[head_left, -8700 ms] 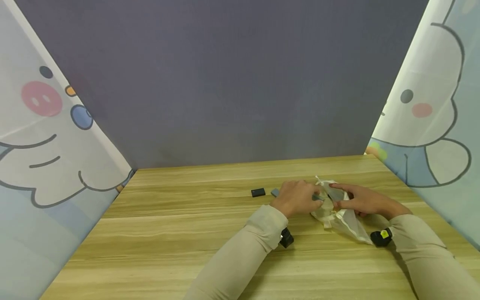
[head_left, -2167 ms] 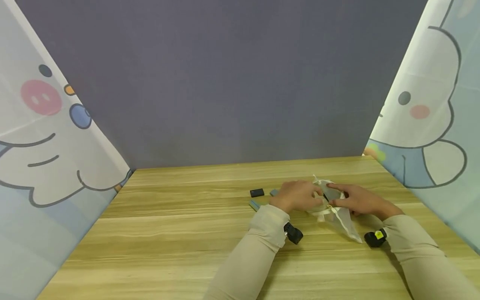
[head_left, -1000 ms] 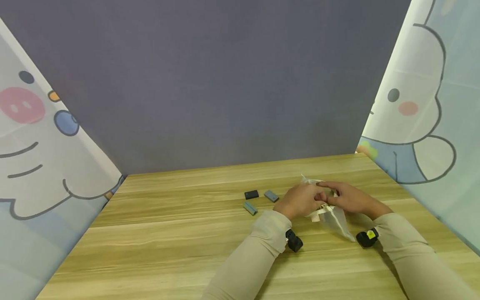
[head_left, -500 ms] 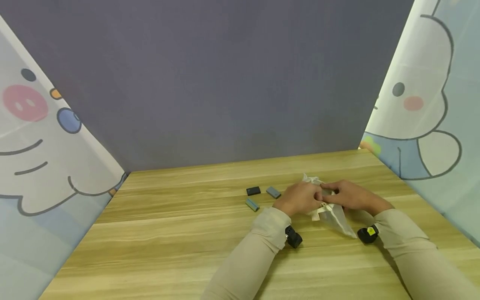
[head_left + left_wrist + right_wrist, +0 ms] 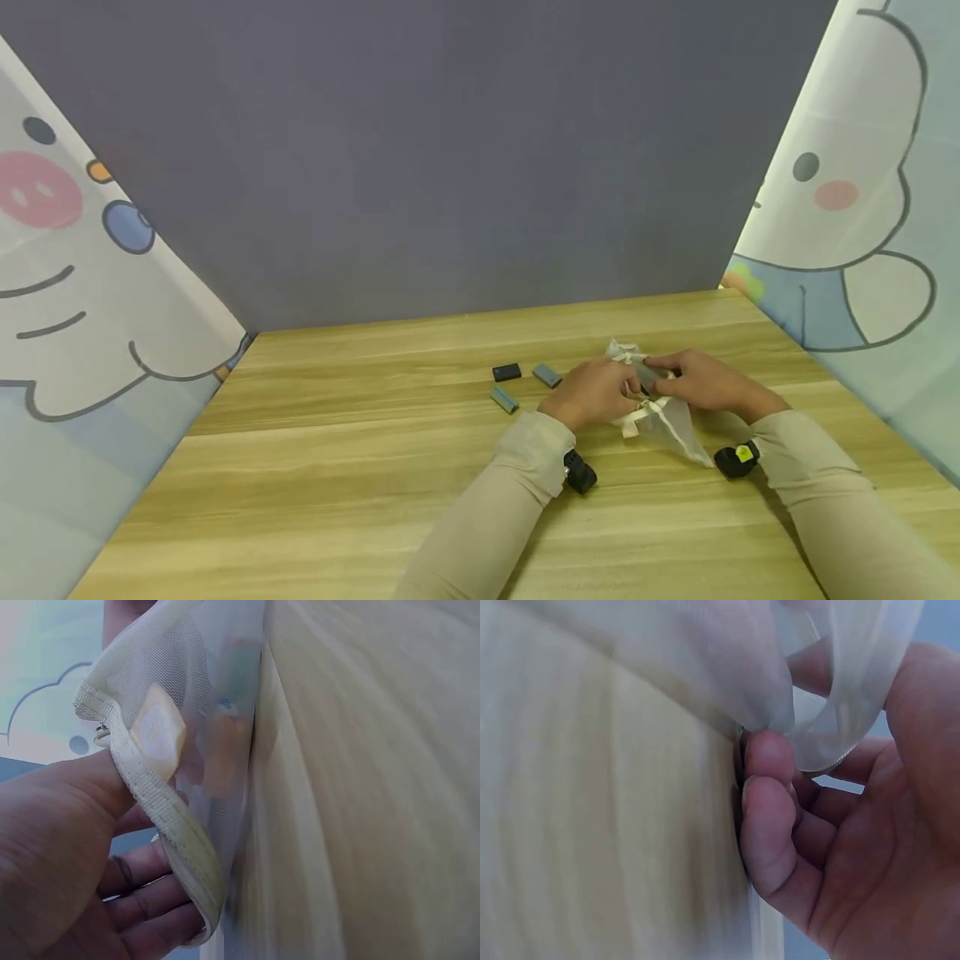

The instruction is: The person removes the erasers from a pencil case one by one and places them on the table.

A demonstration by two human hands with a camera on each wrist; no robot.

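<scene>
A white mesh zip pouch (image 5: 678, 429) lies at the right of the table, its mouth spread between the hands. My left hand (image 5: 594, 392) is at that mouth; in the left wrist view its thumb and index finger pass behind the pale zip band (image 5: 169, 814), so I cannot tell what their tips hold. Through the mesh show an orange-edged white piece (image 5: 159, 733) and an orange piece with a blue mark (image 5: 226, 750). My right hand (image 5: 708, 385) holds the pouch's far right side, the mesh (image 5: 757, 682) gathered between its thumb and curled fingers.
Left of the pouch lie a small black block (image 5: 506, 372), a grey block (image 5: 547, 375) and a blue-green block (image 5: 505, 399). A dark grey panel (image 5: 450, 167) stands behind the wooden table (image 5: 300, 483), with printed cloth (image 5: 862, 217) at the sides.
The grey-blue strip in my left hand earlier is gone from it, and a blue-green block now lies on the table. Lately the left fingers have drawn slightly back, showing a dark gap in the pouch.
</scene>
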